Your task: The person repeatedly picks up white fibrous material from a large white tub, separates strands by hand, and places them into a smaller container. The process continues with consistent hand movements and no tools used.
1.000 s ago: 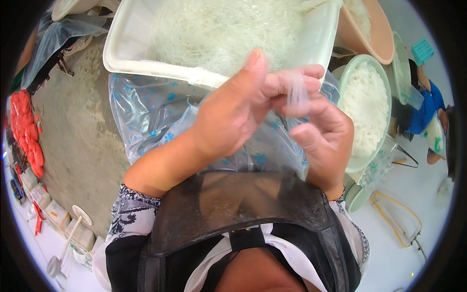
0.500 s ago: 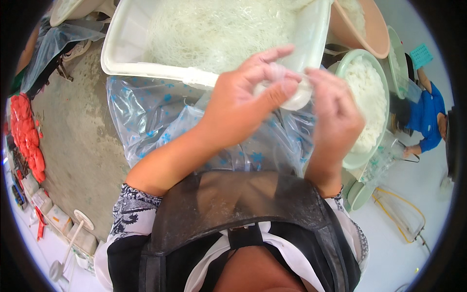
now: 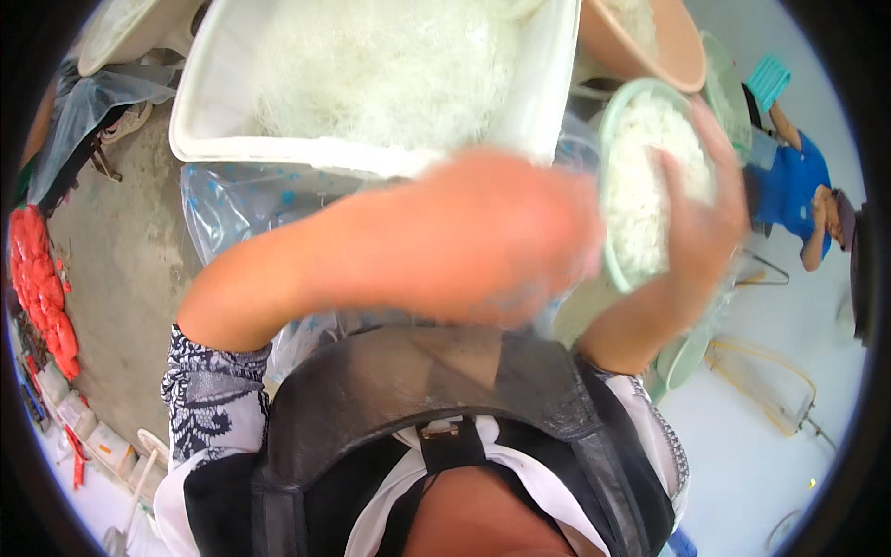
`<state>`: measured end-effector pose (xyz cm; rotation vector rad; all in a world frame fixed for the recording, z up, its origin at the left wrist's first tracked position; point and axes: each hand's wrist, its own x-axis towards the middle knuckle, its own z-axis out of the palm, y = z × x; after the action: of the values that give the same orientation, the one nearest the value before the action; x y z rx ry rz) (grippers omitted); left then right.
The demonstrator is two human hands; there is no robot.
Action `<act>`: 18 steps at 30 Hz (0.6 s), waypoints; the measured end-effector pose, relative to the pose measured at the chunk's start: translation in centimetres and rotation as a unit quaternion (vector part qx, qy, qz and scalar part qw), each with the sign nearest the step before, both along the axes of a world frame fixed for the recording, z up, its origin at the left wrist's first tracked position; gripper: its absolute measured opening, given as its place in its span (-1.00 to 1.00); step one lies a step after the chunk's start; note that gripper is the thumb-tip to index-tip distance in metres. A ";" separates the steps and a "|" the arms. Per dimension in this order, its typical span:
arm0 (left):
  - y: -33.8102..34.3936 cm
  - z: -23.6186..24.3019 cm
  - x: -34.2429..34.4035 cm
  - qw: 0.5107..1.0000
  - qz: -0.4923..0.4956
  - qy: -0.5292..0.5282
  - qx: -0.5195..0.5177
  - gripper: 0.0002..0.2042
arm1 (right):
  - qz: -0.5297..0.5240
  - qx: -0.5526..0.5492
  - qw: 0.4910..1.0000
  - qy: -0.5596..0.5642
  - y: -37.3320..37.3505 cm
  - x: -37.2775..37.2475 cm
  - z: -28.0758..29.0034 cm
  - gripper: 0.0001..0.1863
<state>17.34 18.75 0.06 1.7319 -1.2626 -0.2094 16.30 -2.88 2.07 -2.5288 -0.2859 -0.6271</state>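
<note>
My left hand (image 3: 520, 232) is smeared by motion in front of the near edge of a white tub (image 3: 278, 150); its fingers and anything in them cannot be made out. Fine pale strands (image 3: 390, 79), like thin thread or netting, lie heaped in that tub. To the right, my right hand (image 3: 707, 209) is raised over the right side of a light green basin (image 3: 608, 232), with thumb and fingers apart and nothing visible between them. Soft white clumped material (image 3: 650, 139) fills the basin. Clear plastic sheeting with blue flowers (image 3: 232, 200) hangs below the tub.
A peach basin (image 3: 664, 51) with pale material stands behind the green one. Red net-like bundles (image 3: 42, 288) lie on the concrete floor (image 3: 121, 269) at left. A person in blue (image 3: 794, 190) is at far right, near a yellow-edged frame (image 3: 766, 385).
The rounded whitish thing between my hands is no longer visible. My hands have separated: the left came lower and nearer, the right moved right over the basin. The whole view shifted slightly.
</note>
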 end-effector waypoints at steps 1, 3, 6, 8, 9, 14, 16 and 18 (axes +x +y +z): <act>0.3 0.5 -0.3 0.997 -0.070 0.034 -0.015 -0.90 | 0.052 -0.174 0.983 0.020 3.2 1.4 -0.2 -0.61; 1.3 -0.1 -0.6 0.951 -0.139 0.248 -0.122 -0.89 | 0.248 -0.102 0.963 0.020 6.2 1.8 -2.0 -0.60; 3.3 0.3 0.6 0.800 -0.079 0.502 -0.318 -0.85 | 0.479 0.111 0.871 -0.029 8.0 2.4 -3.5 -0.54; 3.3 -0.8 1.5 0.691 -0.002 0.618 -0.374 -0.82 | 0.489 0.282 0.825 -0.014 8.4 2.8 -3.5 -0.52; 3.3 -1.7 1.1 0.658 0.064 0.655 -0.366 -0.81 | 0.468 0.375 0.800 0.011 9.3 2.6 -3.3 -0.53; -0.2 -3.4 -0.8 0.807 0.254 0.392 -0.362 -0.82 | 0.148 0.487 0.861 0.010 9.7 2.9 -2.6 -0.80; -0.1 -5.2 -1.3 0.908 0.215 0.179 -0.310 -0.78 | 0.070 0.399 0.914 0.005 9.4 3.5 -3.2 -0.84; -1.7 -6.5 -1.4 0.906 0.277 0.106 -0.303 -0.76 | 0.001 0.319 0.947 0.034 9.3 3.4 -3.5 -0.86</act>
<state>15.98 17.03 -6.40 1.3935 -0.5457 0.2975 19.67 6.39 -1.42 -1.9175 -0.0424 -0.5228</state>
